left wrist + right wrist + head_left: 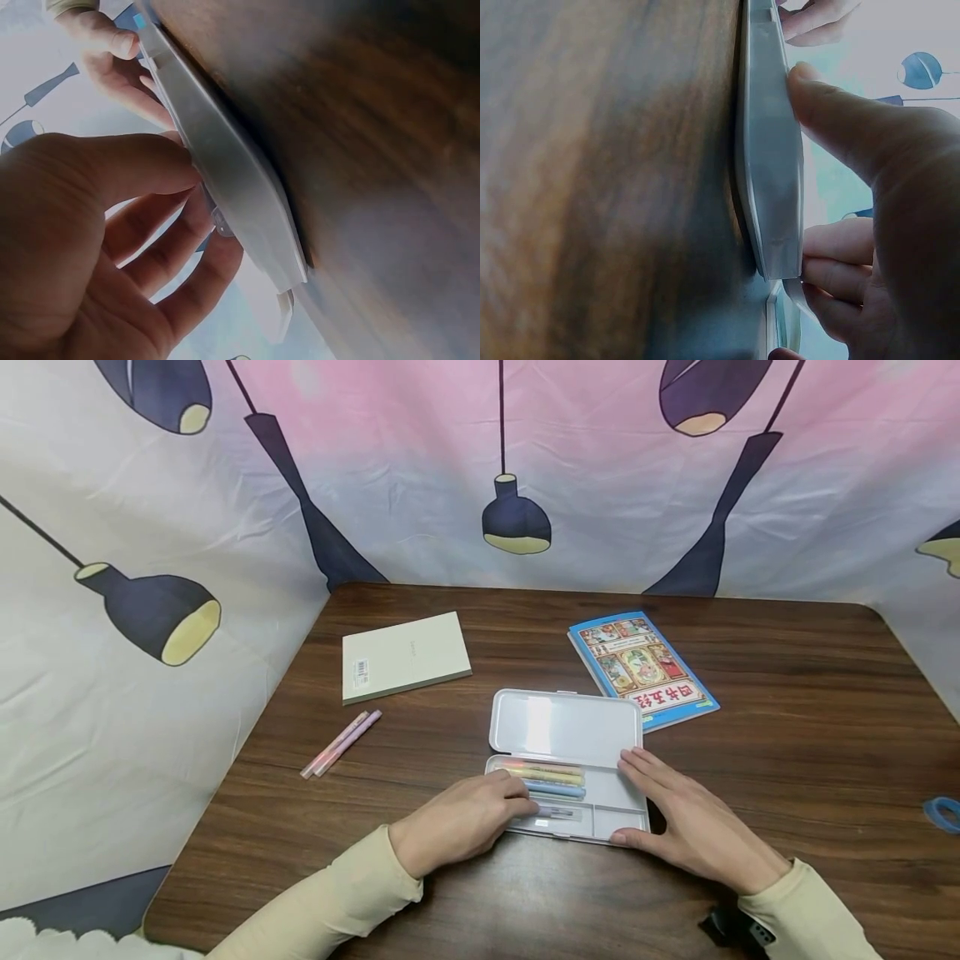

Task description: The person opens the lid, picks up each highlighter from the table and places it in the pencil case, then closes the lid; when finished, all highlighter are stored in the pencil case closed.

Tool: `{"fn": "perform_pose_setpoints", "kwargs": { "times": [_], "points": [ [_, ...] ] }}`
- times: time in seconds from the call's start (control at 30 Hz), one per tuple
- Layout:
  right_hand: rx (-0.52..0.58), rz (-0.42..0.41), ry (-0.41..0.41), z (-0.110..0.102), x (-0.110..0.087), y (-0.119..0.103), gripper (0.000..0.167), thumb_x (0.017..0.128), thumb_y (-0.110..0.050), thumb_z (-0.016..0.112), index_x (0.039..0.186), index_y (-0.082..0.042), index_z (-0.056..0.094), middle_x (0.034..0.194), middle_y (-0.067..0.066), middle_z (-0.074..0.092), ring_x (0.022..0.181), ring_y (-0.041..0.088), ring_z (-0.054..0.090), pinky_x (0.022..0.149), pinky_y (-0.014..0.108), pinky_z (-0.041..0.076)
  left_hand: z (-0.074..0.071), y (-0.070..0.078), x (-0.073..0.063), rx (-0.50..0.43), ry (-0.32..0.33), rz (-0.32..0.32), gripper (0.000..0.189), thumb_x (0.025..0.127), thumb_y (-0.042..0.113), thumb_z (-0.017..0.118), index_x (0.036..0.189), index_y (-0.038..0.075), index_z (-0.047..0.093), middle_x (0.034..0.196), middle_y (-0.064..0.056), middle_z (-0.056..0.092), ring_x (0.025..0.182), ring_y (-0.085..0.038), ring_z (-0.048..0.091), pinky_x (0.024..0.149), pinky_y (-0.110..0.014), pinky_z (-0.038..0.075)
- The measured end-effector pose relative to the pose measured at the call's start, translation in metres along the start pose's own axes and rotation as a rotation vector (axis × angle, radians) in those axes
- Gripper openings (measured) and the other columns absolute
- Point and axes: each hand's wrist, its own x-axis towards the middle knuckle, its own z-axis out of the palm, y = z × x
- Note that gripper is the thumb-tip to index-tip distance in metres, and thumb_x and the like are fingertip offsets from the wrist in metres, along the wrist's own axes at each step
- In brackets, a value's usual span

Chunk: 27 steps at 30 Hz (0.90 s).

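A white pencil case (619,787) lies with its lid (566,723) folded back on the wooden table. Several pastel pens (553,783) lie in its rear compartment. My left hand (467,814) reaches into the front compartment from the left. Its thumb and fingers pinch a slim clear plastic item (558,813), whose rounded clear end (221,221) shows among the fingers in the left wrist view. My right hand (693,814) rests on the case's right end, with the thumb (825,105) at the front rim and the other fingers spread towards the hinge.
Two pink and lilac pens (341,744) lie on the table (420,752) to the left. A cream book (405,656) is behind them. A blue illustrated book (637,662) lies behind the case, partly covered by its lid. A blue ring (941,814) is at the far right.
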Motion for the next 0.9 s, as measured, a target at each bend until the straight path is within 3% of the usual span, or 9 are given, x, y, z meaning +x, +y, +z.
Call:
{"fn": "perform_pose_setpoints", "kwargs": {
  "times": [0.9],
  "points": [
    [-0.009,-0.008,0.013,0.0010,0.0000,0.0005,0.091,0.084,-0.068,0.065,0.147,-0.005,0.048,0.156,0.008,0.041,0.145,0.029,0.035,0.108,0.051,0.039,0.0030,-0.0009,-0.0012,-0.003,0.045,0.005,0.026,0.091,0.002,0.065,0.111,0.015,0.073,0.099,0.003,0.066,0.094,-0.013,0.062,0.085,-0.026,0.053]
  ]
}}
